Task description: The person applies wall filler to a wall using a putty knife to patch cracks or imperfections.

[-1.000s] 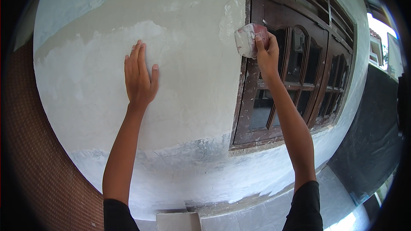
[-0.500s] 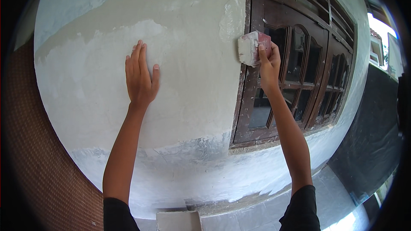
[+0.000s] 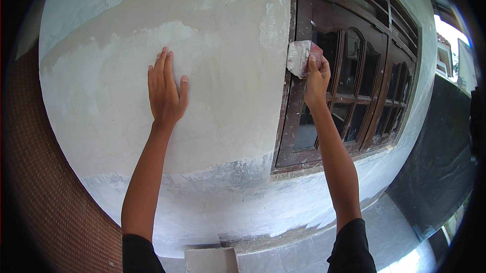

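My left hand [image 3: 164, 88] lies open on the patchy white plastered wall [image 3: 223, 96], palm down with fingers stretched out. At the wall's edge beside the dark wooden window, my right hand [image 3: 316, 80] grips a flat red scraper [image 3: 317, 51] between thumb and fingers. A thick white coat of putty [image 3: 297, 58] covers the scraper's left part, which lies over the window frame [image 3: 289, 126]. Whether it touches the frame I cannot tell. Lighter patches of filler mark the wall above my left hand and just left of the window's top.
A brown woven-textured surface [image 3: 45, 182] runs along the left. A black sheet [image 3: 435, 146] hangs at the right. Grey floor tiles [image 3: 309, 245] and a pale box-like object [image 3: 207, 262] lie at the wall's foot. Window bars [image 3: 395, 10] top the shutters; a roofed building [image 3: 443, 55] shows far right.
My right hand has moved down and slightly right with the scraper, and that forearm has shifted a little left at the elbow. My left hand has stayed in place on the wall.
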The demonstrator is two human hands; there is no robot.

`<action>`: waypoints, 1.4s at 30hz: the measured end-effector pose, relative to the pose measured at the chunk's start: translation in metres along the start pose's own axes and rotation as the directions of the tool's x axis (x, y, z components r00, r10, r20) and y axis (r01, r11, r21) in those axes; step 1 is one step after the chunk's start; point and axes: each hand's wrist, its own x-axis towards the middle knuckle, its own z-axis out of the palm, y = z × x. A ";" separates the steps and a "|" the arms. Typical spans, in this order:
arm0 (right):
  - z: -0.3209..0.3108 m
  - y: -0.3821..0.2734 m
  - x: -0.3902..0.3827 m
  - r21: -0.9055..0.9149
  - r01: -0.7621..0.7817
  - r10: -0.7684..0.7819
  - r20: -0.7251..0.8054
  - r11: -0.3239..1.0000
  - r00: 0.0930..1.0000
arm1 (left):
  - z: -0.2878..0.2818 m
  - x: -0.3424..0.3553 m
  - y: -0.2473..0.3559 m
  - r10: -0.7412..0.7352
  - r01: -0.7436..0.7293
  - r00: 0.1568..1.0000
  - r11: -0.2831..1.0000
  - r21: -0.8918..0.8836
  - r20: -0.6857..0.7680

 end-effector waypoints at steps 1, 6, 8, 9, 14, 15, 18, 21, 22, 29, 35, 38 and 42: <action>0.000 0.000 -0.001 0.076 0.004 -0.004 0.002 0.997 1.000 | 0.001 0.000 0.000 -0.006 0.006 1.000 1.000 -0.015 0.003; -0.008 0.009 0.000 -0.010 -0.032 0.032 0.074 0.999 0.997 | 0.000 0.000 -0.001 -0.002 0.002 1.000 1.000 -0.003 0.000; -0.011 0.004 0.005 0.081 -0.075 0.085 -0.132 0.994 0.988 | 0.000 0.000 -0.001 0.000 0.000 1.000 1.000 -0.002 -0.004; -0.008 0.003 0.004 0.082 -0.075 0.085 -0.129 0.994 0.988 | 0.000 0.000 -0.001 -0.003 0.003 1.000 1.000 -0.007 -0.002; 0.006 -0.007 -0.004 -0.131 0.165 -0.145 0.149 0.977 0.978 | 0.000 -0.001 -0.003 0.002 -0.002 1.000 1.000 -0.019 -0.002; 0.005 -0.007 -0.001 -0.259 0.195 -0.158 0.159 0.946 0.975 | -0.002 0.000 -0.001 0.009 -0.009 1.000 1.000 0.003 -0.005; -0.003 -0.012 0.008 -0.201 0.158 -0.170 -0.042 0.967 0.985 | -0.002 0.000 0.001 0.014 -0.014 1.000 1.000 0.022 -0.013; 0.012 -0.029 -0.010 -0.149 0.189 -0.201 -0.074 0.971 0.977 | -0.002 -0.003 -0.003 0.001 -0.001 1.000 1.000 0.005 -0.011; 0.019 -0.036 -0.019 -0.264 0.280 -0.273 0.061 0.923 0.960 | -0.002 -0.003 -0.004 -0.008 0.008 1.000 1.000 -0.013 -0.007; 0.007 -0.032 0.009 -0.284 0.233 -0.297 -0.208 0.930 0.932 | 0.000 -0.002 -0.001 0.011 -0.011 1.000 1.000 -0.005 -0.007; 0.028 -0.041 0.004 -0.467 0.359 -0.337 0.134 0.808 0.932 | -0.001 -0.004 -0.003 0.013 -0.013 1.000 1.000 0.001 0.001; 0.025 -0.046 0.025 -0.307 0.298 -0.336 -0.078 0.904 0.939 | -0.001 -0.002 -0.001 0.012 -0.012 1.000 1.000 0.000 -0.001; 0.043 -0.049 0.006 -0.349 0.438 -0.403 0.171 0.829 0.899 | -0.002 -0.004 -0.003 0.004 -0.004 1.000 1.000 0.000 0.005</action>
